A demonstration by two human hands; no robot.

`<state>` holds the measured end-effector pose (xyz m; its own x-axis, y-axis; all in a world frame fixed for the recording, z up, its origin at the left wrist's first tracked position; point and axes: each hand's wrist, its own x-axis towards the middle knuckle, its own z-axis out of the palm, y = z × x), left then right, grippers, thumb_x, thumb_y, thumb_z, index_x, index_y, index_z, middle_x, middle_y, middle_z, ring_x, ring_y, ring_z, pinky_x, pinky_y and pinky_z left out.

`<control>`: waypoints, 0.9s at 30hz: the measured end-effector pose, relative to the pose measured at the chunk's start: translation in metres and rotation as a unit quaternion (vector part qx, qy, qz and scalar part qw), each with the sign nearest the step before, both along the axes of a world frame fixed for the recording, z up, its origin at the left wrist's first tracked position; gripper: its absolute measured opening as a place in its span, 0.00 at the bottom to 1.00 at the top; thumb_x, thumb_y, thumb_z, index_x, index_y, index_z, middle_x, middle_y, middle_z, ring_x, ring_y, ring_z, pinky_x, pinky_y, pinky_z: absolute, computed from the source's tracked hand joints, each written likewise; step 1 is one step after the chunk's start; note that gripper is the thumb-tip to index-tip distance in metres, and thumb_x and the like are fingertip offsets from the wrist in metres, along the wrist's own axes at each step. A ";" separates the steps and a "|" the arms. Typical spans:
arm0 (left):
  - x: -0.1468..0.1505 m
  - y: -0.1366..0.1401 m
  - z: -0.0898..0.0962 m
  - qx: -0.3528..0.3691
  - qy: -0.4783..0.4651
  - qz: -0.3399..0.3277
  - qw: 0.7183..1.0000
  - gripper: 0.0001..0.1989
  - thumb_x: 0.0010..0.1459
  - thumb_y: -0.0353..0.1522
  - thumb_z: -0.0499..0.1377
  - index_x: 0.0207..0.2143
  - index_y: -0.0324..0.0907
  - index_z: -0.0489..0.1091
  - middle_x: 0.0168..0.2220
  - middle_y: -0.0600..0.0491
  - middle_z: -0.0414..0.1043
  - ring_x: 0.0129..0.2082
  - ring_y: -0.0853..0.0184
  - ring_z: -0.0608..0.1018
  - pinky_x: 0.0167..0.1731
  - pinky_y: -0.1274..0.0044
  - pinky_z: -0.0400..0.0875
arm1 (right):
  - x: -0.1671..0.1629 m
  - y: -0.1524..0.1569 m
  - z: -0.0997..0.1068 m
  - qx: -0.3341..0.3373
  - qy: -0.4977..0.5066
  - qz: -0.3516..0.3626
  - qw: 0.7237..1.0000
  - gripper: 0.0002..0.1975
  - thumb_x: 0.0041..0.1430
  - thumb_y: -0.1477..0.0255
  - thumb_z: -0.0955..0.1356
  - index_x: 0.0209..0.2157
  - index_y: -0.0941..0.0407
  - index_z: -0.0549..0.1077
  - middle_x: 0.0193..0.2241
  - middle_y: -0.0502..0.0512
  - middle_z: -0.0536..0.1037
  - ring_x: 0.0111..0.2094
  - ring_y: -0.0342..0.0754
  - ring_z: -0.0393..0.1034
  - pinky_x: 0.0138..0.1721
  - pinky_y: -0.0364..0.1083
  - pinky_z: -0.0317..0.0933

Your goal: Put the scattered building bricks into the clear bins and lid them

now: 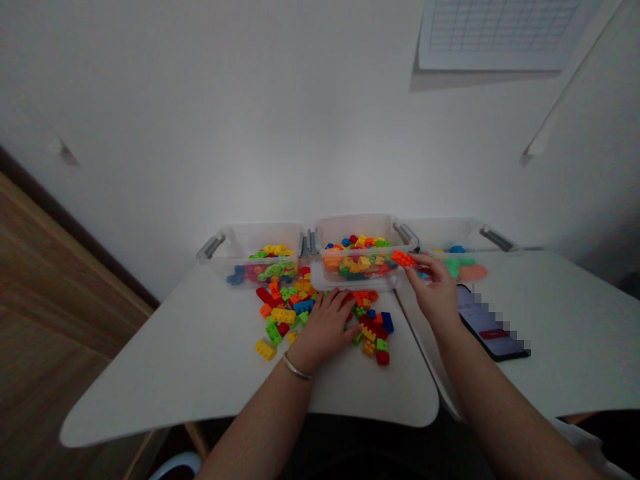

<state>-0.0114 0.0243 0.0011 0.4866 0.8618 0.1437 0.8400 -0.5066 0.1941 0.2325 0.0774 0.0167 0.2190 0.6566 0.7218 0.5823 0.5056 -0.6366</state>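
Observation:
Between the fingertips of my right hand [434, 287] is an orange toy brick [403, 259], raised beside the right end of the middle clear bin [357, 230]. My left hand [330, 323] lies with fingers spread over a pile of loose toy bricks in front of that bin, hiding part of it. Around it lie a yellow brick [283, 316], a blue brick [303, 306], a dark blue brick [387, 322] and a green brick [273, 332]. Bricks of several colours partly fill the middle bin.
A left clear bin [263, 233] and a right clear bin [445, 230] hold more coloured pieces against the wall. A phone [493, 327] lies right of my right wrist. A seam runs between the two white tabletops [200, 373]. A printed sheet [495, 37] hangs above.

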 end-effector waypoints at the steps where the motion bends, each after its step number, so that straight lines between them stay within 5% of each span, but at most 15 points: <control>1: 0.000 0.000 0.001 -0.002 0.001 0.000 1.000 0.28 0.65 0.46 0.51 0.64 0.44 0.59 0.68 0.47 0.55 0.68 0.53 0.54 0.66 0.55 0.46 | -0.005 0.002 0.007 0.013 0.005 -0.008 1.000 0.14 0.58 0.61 0.67 0.42 0.53 0.76 0.41 0.58 0.79 0.41 0.53 0.71 0.41 0.52 0.67; 5: 0.000 -0.001 0.002 -0.003 0.003 -0.002 1.000 0.28 0.65 0.45 0.51 0.64 0.43 0.59 0.68 0.47 0.55 0.68 0.52 0.54 0.66 0.54 0.46 | -0.025 0.019 0.036 0.057 -0.027 -0.071 0.995 0.13 0.58 0.62 0.67 0.39 0.54 0.76 0.37 0.58 0.78 0.41 0.53 0.70 0.44 0.53 0.64; 9: -0.001 -0.001 0.001 -0.001 0.000 -0.004 1.000 0.28 0.65 0.45 0.51 0.64 0.43 0.59 0.68 0.47 0.55 0.68 0.53 0.55 0.66 0.54 0.46 | -0.039 0.041 0.053 0.022 -0.054 -0.095 0.994 0.14 0.58 0.61 0.67 0.38 0.55 0.77 0.33 0.57 0.79 0.38 0.54 0.70 0.46 0.54 0.62; 15: -0.001 -0.002 0.003 -0.002 -0.005 -0.005 1.000 0.28 0.65 0.45 0.51 0.64 0.44 0.59 0.67 0.48 0.56 0.68 0.52 0.55 0.66 0.54 0.46 | -0.052 0.057 0.055 -0.073 -0.078 -0.073 0.992 0.14 0.58 0.62 0.67 0.38 0.55 0.78 0.34 0.57 0.82 0.39 0.55 0.74 0.48 0.55 0.61; 20: -0.001 -0.001 0.001 0.000 -0.004 -0.007 1.000 0.28 0.65 0.46 0.51 0.64 0.44 0.59 0.67 0.48 0.57 0.68 0.52 0.54 0.66 0.53 0.46 | -0.049 0.056 0.054 -0.085 -0.102 -0.059 0.989 0.20 0.57 0.65 0.67 0.51 0.56 0.73 0.35 0.55 0.83 0.42 0.57 0.75 0.53 0.59 0.59; 27: -0.001 0.000 -0.002 0.002 -0.001 -0.004 1.000 0.29 0.65 0.46 0.50 0.64 0.44 0.59 0.67 0.48 0.57 0.68 0.52 0.55 0.66 0.53 0.46 | -0.035 0.053 0.057 -0.090 -0.147 0.001 0.985 0.13 0.57 0.67 0.66 0.41 0.55 0.78 0.38 0.57 0.82 0.41 0.55 0.75 0.48 0.56 0.65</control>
